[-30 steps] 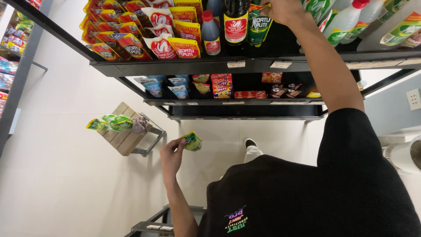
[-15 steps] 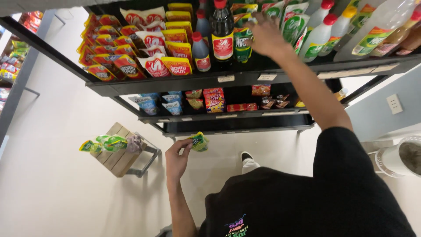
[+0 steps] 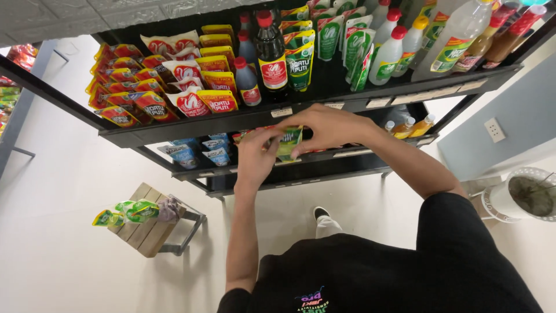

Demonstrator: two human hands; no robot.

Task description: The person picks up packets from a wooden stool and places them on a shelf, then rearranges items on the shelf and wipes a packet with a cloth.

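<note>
Both hands hold one small green pouch (image 3: pixel 288 142) in front of a black store shelf (image 3: pixel 231 119). My left hand (image 3: pixel 259 152) grips its left side and my right hand (image 3: pixel 327 126) covers its top and right side. Just above the hands stand a dark sauce bottle (image 3: pixel 271 52) with a red cap and a green pouch (image 3: pixel 300 61) of the same kind. Red and yellow sachets (image 3: pixel 156 81) fill the shelf's left part. White bottles with red caps (image 3: pixel 385 55) stand to the right.
A lower shelf holds blue sachets (image 3: pixel 197 152) and small orange bottles (image 3: pixel 408 126). A small wooden stool (image 3: pixel 152 223) on the pale floor carries more green pouches (image 3: pixel 124 211). A white plant pot (image 3: pixel 524 197) stands at the right, near a wall socket (image 3: pixel 494 130).
My right hand came down from the top-shelf bottles. My left hand rose with the green pouch, and both hands now meet on it at shelf height.
</note>
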